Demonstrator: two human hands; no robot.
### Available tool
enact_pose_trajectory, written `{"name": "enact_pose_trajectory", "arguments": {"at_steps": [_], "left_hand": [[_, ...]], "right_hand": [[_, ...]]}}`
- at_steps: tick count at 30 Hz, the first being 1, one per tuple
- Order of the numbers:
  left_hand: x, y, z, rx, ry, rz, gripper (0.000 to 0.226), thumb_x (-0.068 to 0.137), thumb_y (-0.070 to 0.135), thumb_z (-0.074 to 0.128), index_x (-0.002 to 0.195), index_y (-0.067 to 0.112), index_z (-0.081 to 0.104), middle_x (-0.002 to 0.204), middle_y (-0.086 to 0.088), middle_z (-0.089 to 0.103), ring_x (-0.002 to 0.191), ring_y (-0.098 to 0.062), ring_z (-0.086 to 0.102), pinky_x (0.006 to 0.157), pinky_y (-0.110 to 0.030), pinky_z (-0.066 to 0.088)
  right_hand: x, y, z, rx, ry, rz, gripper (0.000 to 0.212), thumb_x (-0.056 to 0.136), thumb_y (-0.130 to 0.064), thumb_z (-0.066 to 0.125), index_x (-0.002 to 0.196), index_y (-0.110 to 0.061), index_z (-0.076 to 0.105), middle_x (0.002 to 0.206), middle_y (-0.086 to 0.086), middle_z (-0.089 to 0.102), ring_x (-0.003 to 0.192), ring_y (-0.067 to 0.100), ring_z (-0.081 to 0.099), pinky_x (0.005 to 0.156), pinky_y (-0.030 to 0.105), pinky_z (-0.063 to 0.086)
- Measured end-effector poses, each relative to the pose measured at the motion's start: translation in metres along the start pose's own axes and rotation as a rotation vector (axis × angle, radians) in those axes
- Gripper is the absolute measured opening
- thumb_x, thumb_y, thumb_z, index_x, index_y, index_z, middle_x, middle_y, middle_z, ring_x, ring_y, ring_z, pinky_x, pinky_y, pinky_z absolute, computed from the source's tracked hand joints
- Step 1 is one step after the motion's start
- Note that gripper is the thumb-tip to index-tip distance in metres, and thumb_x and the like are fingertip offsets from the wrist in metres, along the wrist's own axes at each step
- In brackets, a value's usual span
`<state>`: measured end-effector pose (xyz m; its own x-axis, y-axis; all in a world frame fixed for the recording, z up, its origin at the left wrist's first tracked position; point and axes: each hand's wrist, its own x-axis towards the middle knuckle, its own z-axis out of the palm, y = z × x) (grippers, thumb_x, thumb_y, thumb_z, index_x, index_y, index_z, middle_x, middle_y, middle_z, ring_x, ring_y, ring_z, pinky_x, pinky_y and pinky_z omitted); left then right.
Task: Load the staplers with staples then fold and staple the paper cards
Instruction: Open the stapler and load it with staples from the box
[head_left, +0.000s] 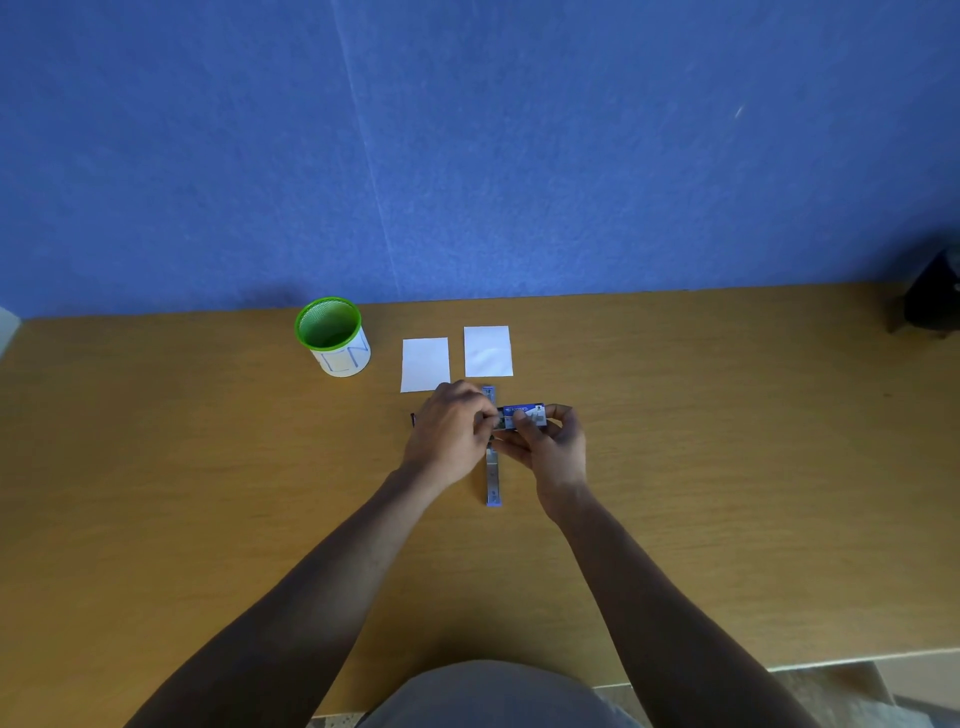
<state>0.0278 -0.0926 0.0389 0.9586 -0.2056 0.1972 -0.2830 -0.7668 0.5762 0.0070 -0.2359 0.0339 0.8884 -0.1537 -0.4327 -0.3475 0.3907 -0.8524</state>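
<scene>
Head view, looking down on a brown wooden table set against a blue wall.

Both hands meet near the table's centre. The right hand holds a small blue staple box lying crosswise, its thumb and curled fingers pinching the box's right half. The left hand is curled at the box's left end, fingertips against it at the 9 o'clock side; whether they pinch the box or something drawn from it cannot be told, as the contact is small and blurred.

Beneath the hands a long blue and silver stapler lies on the table, running from 12 to 6 o'clock. It appears opened out flat. Its far end shows just above the hands, its near end extends towards the person, and its middle is hidden.

A small dark object protrudes at 9 o'clock of the left hand; its identity cannot be determined.

Two white paper cards lie flat and unfolded at 12 o'clock of the hands, side by side and apart: the left card and the right card, the latter set slightly farther back.

A green mesh cup with a white paper band stands upright at 10 o'clock, near the left card.

A dark object sits at the table's far right edge, at 2 o'clock.
</scene>
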Motion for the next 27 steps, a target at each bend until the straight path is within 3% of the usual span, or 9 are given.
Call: {"name": "enact_pose_trajectory", "arguments": {"at_steps": [7, 14, 19, 27], "left_hand": [[-0.002, 0.001, -0.001, -0.143, 0.093, -0.090, 0.004, 0.087, 0.014, 0.067, 0.088, 0.012, 0.069, 0.089, 0.001, 0.069, 0.088, -0.012, 0.057, 0.077, -0.020, 0.041], [-0.001, -0.013, 0.001, -0.165, 0.216, -0.190, 0.004, 0.085, 0.013, 0.068, 0.086, 0.010, 0.070, 0.083, 0.000, 0.072, 0.077, -0.015, 0.065, 0.071, -0.031, 0.055], [-0.006, -0.023, 0.014, -0.028, 0.144, -0.229, 0.003, 0.085, 0.011, 0.067, 0.086, 0.009, 0.068, 0.082, -0.002, 0.071, 0.079, -0.019, 0.064, 0.066, -0.036, 0.056], [-0.011, -0.023, 0.037, 0.147, 0.011, -0.300, 0.008, 0.087, 0.017, 0.065, 0.089, 0.010, 0.068, 0.083, -0.004, 0.068, 0.084, -0.020, 0.062, 0.060, -0.025, 0.041]], "right_hand": [[0.001, 0.002, -0.002, 0.024, 0.009, 0.016, 0.024, 0.092, -0.003, 0.067, 0.105, -0.005, 0.047, 0.095, 0.027, 0.069, 0.075, 0.030, 0.074, 0.068, 0.038, 0.062], [0.004, 0.003, -0.009, 0.066, 0.069, 0.029, 0.024, 0.091, -0.003, 0.067, 0.101, -0.008, 0.046, 0.092, 0.022, 0.069, 0.072, 0.029, 0.074, 0.066, 0.038, 0.062], [0.006, 0.002, -0.020, 0.074, 0.122, 0.023, 0.025, 0.091, -0.003, 0.067, 0.103, -0.008, 0.045, 0.098, 0.026, 0.067, 0.071, 0.028, 0.074, 0.066, 0.038, 0.062], [0.008, 0.001, -0.033, 0.071, 0.150, 0.020, 0.025, 0.092, -0.003, 0.067, 0.104, -0.007, 0.045, 0.098, 0.025, 0.068, 0.072, 0.027, 0.074, 0.066, 0.037, 0.062]]}}
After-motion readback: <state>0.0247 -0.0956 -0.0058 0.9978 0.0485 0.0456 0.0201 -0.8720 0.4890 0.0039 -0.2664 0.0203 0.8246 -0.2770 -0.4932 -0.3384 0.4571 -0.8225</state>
